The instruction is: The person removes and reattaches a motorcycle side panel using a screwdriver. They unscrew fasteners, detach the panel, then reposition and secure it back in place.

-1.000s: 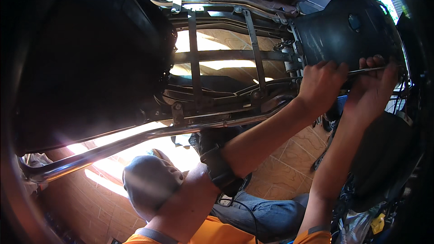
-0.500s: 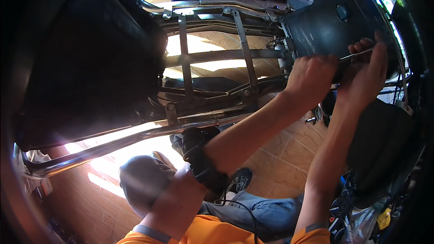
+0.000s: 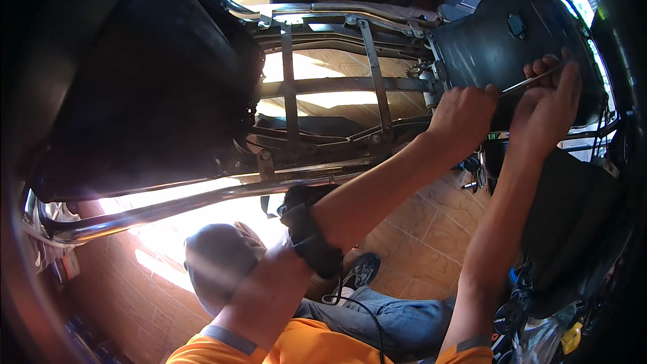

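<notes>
My left hand (image 3: 461, 111) is closed around the lower-left end of a thin metal rod (image 3: 519, 86), against a dark moulded panel (image 3: 475, 50) at the right of a metal frame (image 3: 377, 87). My right hand (image 3: 549, 101) grips the same rod farther right and higher, fingers curled at the panel's edge. What lies under my fingers is hidden. A black strapped device (image 3: 300, 229) with a cable is on my left arm.
A large dark panel (image 3: 135, 94) fills the left, with a chrome tube (image 3: 155, 214) below. A dark padded object (image 3: 566, 222), bags and a yellow item (image 3: 571, 337) are at the right. A grey rounded item (image 3: 216, 269) sits beside my left arm above the tiled floor (image 3: 418, 243).
My right hand has moved up and slightly left since a second ago, and the rod now slants more steeply up to the right. My left hand has shifted a little left.
</notes>
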A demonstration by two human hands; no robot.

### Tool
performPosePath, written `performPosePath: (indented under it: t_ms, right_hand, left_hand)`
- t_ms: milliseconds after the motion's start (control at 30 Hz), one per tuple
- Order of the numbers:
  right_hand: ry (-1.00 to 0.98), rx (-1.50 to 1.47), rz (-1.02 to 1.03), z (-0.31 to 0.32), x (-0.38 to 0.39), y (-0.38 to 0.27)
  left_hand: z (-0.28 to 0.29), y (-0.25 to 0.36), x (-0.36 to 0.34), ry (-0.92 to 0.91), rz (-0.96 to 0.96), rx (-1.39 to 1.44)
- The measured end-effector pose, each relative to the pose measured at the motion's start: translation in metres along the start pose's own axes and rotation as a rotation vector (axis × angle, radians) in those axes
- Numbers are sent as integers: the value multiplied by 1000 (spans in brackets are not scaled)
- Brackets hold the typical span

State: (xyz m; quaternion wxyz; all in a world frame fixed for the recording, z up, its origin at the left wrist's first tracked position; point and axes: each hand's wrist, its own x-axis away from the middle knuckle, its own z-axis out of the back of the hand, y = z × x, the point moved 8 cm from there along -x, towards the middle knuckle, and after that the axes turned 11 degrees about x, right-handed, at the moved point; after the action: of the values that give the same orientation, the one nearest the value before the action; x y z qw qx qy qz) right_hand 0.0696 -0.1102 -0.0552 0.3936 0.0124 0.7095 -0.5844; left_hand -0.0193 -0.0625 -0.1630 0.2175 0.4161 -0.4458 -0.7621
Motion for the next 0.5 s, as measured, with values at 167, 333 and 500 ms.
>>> performPosePath:
  t_ms: [167,333,500]
  right_hand:
    - [-89,-4,51,-11,2,-7]
    - [0,-118,68,-13,-4,-8]
    - [56,-70,193,-11,-2,-18]
  left_hand:
    - [18,0,0,199,-115,2]
    - [14,-5,8,270,-155,55]
    - [-7,-25,23,120,2,-9]
